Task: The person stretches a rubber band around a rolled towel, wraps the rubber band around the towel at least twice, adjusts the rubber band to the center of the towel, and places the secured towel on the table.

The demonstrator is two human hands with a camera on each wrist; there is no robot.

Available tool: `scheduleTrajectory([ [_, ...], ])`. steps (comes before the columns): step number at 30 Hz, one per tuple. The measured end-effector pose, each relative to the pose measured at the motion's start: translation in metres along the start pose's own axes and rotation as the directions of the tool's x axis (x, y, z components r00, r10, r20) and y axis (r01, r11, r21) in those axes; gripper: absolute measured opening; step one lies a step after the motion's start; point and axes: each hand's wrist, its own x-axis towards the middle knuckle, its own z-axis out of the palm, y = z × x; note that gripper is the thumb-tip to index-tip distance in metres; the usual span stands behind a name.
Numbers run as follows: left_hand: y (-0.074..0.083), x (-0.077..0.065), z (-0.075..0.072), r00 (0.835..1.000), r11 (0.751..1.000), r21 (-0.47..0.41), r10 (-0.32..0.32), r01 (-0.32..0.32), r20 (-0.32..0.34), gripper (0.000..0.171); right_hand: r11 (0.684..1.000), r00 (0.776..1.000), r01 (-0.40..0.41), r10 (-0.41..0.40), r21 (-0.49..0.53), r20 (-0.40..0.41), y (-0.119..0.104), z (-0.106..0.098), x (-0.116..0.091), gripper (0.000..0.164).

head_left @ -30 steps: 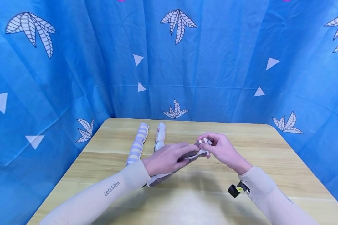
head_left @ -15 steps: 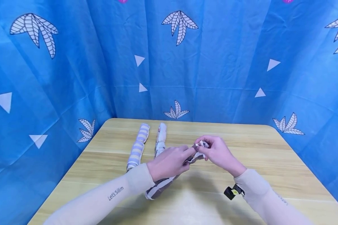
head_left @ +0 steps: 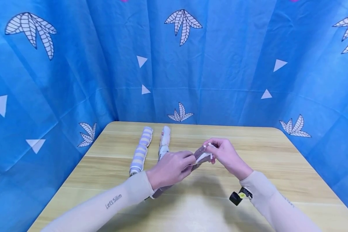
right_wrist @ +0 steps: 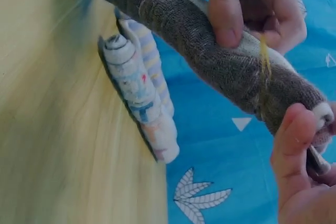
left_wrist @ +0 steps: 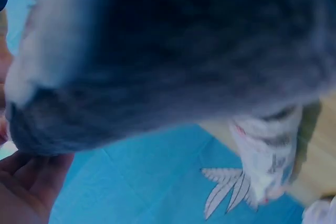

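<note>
A grey-brown towel (right_wrist: 194, 40) with a white edge is rolled into a long tube and held at a slant above the table. My left hand (head_left: 172, 167) grips it around the middle, thumb on top in the right wrist view. My right hand (head_left: 224, 156) pinches its far end between thumb and fingers. A thin yellow band (right_wrist: 264, 66) circles the roll between the two hands. In the left wrist view the grey towel (left_wrist: 173, 77) fills most of the picture, blurred, and hides the left fingers.
Two more rolled towels lie side by side on the wooden table (head_left: 264, 154), left of the hands: one with lavender and yellow stripes (head_left: 140, 153), one white with printed figures (head_left: 165, 140). A blue patterned curtain (head_left: 226, 64) stands behind the table.
My left hand has drawn back leftward along the roll, so more of the towel shows between the hands. The right hand keeps hold of the end, with only small shifts.
</note>
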Motion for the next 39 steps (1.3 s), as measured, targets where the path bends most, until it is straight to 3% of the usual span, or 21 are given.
scheduleTrajectory([
  [2,-0.002,0.002,-0.002,0.996,0.99,-0.121,-0.069,0.074,0.049,0.007,1.0,0.999,0.007,-0.006,-0.02,0.038,-0.001,-0.003,-0.001,0.019],
  [4,-0.005,0.005,-0.005,0.984,0.95,-0.267,-0.133,0.16,0.115,0.005,0.996,0.995,0.053,-0.048,-0.066,0.084,-0.002,-0.007,-0.004,0.018],
  [6,-0.009,0.007,-0.007,0.968,0.887,-0.399,-0.168,0.232,0.187,0.006,0.987,0.987,0.116,-0.103,-0.114,0.12,-0.004,-0.01,-0.007,0.021],
  [8,-0.013,0.01,-0.01,0.945,0.807,-0.503,-0.198,0.308,0.261,0.006,0.971,0.973,0.194,-0.173,-0.141,0.15,-0.005,-0.013,-0.01,0.025],
  [11,-0.017,0.013,-0.013,0.919,0.705,-0.6,-0.211,0.378,0.332,0.012,0.938,0.939,0.309,-0.274,-0.159,0.208,-0.008,-0.017,-0.015,0.033],
  [13,-0.018,0.015,-0.013,0.911,0.653,-0.642,-0.21,0.401,0.355,0.014,0.903,0.909,0.385,-0.336,-0.19,0.247,-0.011,-0.018,-0.017,0.036],
  [16,-0.018,0.018,-0.013,0.906,0.608,-0.678,-0.195,0.412,0.375,0.015,0.838,0.867,0.482,-0.413,-0.257,0.278,-0.013,-0.016,-0.017,0.031],
  [19,-0.016,0.018,-0.011,0.908,0.594,-0.694,-0.185,0.408,0.375,0.012,0.812,0.86,0.504,-0.44,-0.295,0.261,-0.012,-0.014,-0.018,0.021],
  [21,-0.012,0.017,-0.01,0.909,0.597,-0.691,-0.196,0.408,0.368,0.01,0.823,0.877,0.478,-0.427,-0.306,0.222,-0.012,-0.012,-0.018,0.015],
  [23,-0.008,0.016,-0.009,0.911,0.617,-0.674,-0.225,0.407,0.345,0.013,0.848,0.902,0.431,-0.393,-0.309,0.178,-0.011,-0.01,-0.019,0.012],
  [25,-0.003,0.015,-0.008,0.916,0.665,-0.632,-0.262,0.399,0.303,0.018,0.875,0.928,0.373,-0.349,-0.307,0.132,-0.011,-0.009,-0.018,0.009],
  [29,0.002,0.011,-0.006,0.938,0.796,-0.497,-0.3,0.346,0.174,0.022,0.915,0.962,0.27,-0.267,-0.299,0.051,-0.012,-0.007,-0.017,0.007],
  [32,0.004,0.009,-0.005,0.964,0.877,-0.402,-0.254,0.263,0.078,0.02,0.932,0.975,0.215,-0.222,-0.292,0.008,-0.012,-0.007,-0.015,0.006],
  [34,0.004,0.008,-0.005,0.98,0.918,-0.346,-0.196,0.192,0.023,0.018,0.941,0.98,0.186,-0.198,-0.281,-0.014,-0.011,-0.007,-0.014,0.008],
  [37,0.004,0.007,-0.005,0.992,0.958,-0.265,-0.121,0.11,-0.026,0.015,0.956,0.984,0.162,-0.175,-0.244,-0.032,-0.008,-0.006,-0.012,0.012],
  [39,0.003,0.006,-0.005,0.993,0.964,-0.242,-0.121,0.113,-0.015,0.013,0.966,0.987,0.145,-0.157,-0.213,-0.04,-0.005,-0.004,-0.009,0.014],
])
